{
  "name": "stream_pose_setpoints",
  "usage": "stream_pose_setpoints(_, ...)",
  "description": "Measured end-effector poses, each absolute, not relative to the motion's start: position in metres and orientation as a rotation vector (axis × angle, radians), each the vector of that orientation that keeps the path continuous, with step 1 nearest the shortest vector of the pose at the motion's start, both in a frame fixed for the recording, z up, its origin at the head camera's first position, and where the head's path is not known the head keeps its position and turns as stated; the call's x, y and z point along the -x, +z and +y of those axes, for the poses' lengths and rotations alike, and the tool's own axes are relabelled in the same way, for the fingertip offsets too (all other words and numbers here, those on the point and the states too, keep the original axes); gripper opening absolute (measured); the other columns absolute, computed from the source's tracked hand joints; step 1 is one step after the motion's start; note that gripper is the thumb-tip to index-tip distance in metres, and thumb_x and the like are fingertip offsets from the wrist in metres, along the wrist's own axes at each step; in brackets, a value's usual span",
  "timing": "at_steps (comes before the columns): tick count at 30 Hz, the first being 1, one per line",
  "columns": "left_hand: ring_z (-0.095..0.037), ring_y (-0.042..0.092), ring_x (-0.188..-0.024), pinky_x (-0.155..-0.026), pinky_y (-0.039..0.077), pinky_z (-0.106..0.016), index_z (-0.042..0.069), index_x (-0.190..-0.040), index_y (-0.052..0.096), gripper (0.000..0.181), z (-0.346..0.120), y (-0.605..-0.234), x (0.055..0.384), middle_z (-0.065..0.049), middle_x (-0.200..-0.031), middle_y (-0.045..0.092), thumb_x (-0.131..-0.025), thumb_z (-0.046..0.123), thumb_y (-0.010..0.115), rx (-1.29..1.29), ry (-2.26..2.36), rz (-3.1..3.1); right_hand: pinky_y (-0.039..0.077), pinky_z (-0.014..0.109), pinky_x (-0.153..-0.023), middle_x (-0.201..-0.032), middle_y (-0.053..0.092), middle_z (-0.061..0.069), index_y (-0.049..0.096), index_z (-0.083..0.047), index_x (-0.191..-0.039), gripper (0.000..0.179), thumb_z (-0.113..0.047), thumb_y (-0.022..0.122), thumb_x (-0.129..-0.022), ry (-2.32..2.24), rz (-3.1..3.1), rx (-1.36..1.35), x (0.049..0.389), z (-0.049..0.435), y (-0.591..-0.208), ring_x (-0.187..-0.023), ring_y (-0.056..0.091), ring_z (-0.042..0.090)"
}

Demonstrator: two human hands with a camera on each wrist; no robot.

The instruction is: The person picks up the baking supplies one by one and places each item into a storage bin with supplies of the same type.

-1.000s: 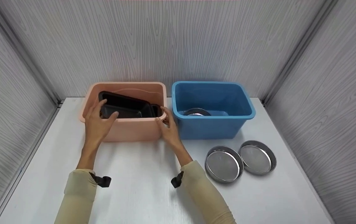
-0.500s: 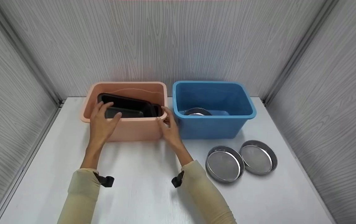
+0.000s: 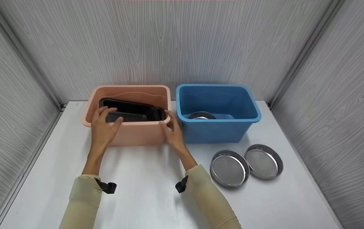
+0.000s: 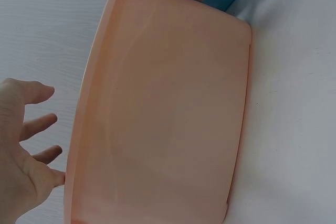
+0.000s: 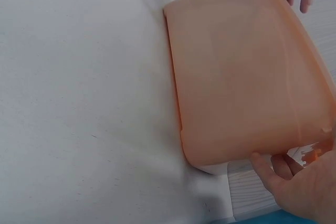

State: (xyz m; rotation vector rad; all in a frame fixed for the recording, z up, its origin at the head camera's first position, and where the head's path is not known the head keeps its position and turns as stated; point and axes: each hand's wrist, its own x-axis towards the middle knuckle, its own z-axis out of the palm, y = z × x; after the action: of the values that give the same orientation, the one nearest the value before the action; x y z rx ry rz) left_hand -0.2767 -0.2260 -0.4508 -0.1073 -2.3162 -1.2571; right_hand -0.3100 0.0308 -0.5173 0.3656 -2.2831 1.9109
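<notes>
My left hand (image 3: 102, 131) hovers at the front left of a peach plastic bin (image 3: 137, 135), its fingers spread above the rim. The left wrist view shows nothing between those fingers, with one fingertip right at the rim. Inside the bin lies a black loaf pan (image 3: 155, 112), slightly slanted. A smaller dark pan-like shape (image 3: 128, 117) shows within it, and another dark piece (image 3: 161, 114) sits at its right end. My right hand (image 3: 175, 135) holds the bin's front right corner, thumb in front and fingers around the side. Its fingers show below the rim in the right wrist view.
A blue bin (image 3: 213, 132) stands just right of the peach one, with a round metal pan (image 3: 202, 115) inside. Two round metal sieve-like pans, a left one (image 3: 228, 170) and a right one (image 3: 261, 163), lie on the white table (image 3: 143, 190). Grey wood-grain walls (image 3: 182, 41) enclose the table.
My left hand has shifted a little right, away from the loaf pan's left end. The pan has dropped slightly lower in the bin. My right hand has stayed at the corner.
</notes>
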Motion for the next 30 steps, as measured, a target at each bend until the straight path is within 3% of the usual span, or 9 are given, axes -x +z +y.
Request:
stream_pose_setpoints(10, -0.043, 0.043, -0.141, -0.115, 0.034, -0.062, -0.003, -0.125, 0.069, 0.035, -0.227, -0.454, 0.277, -0.027, -0.145, 0.051, -0.092, 0.007, 0.077, 0.153, -1.250, -2.227, 0.039, 0.055, -0.117, -0.142, 0.049, 0.017, 0.039, -0.018, -0.159, 0.055, -0.024, 0.059, -0.108, 1.920, -2.211, -0.431, 0.311, 0.030, -0.518, -0.124, 0.052, 0.031)
stream_pose_setpoints(17, -0.041, 0.045, -0.141, -0.112, 0.038, -0.063, -0.002, -0.128, 0.069, 0.037, -0.225, -0.454, 0.270, -0.023, -0.146, 0.053, -0.093, 0.009, 0.075, 0.148, -1.316, -2.207, 0.038, 0.054, -0.117, -0.148, 0.047, 0.013, 0.038, -0.024, -0.160, 0.055, -0.026, 0.057, -0.109, 1.923, -2.234, -0.415, 0.311, 0.030, -0.517, -0.127, 0.051, 0.030)
stream_pose_setpoints(24, -0.038, 0.045, -0.142, -0.115, 0.037, -0.059, 0.001, -0.130, 0.068, 0.037, -0.217, -0.452, 0.264, -0.022, -0.146, 0.054, -0.095, 0.010, 0.075, 0.175, -1.330, -2.193, 0.039, 0.046, -0.118, -0.167, 0.033, 0.003, 0.036, -0.027, -0.162, 0.057, -0.034, 0.056, -0.109, 1.890, -2.284, -0.411, 0.313, 0.032, -0.514, -0.142, 0.047, 0.025)
stream_pose_setpoints(30, -0.032, 0.046, -0.142, -0.120, 0.035, -0.052, 0.001, -0.131, 0.068, 0.038, -0.207, -0.456, 0.255, -0.020, -0.146, 0.054, -0.095, 0.010, 0.076, 0.200, -1.414, -2.165, 0.042, 0.046, -0.117, -0.167, 0.034, 0.001, 0.034, -0.033, -0.163, 0.060, -0.037, 0.057, -0.108, 1.914, -2.306, -0.356, 0.307, 0.033, -0.515, -0.140, 0.050, 0.024)
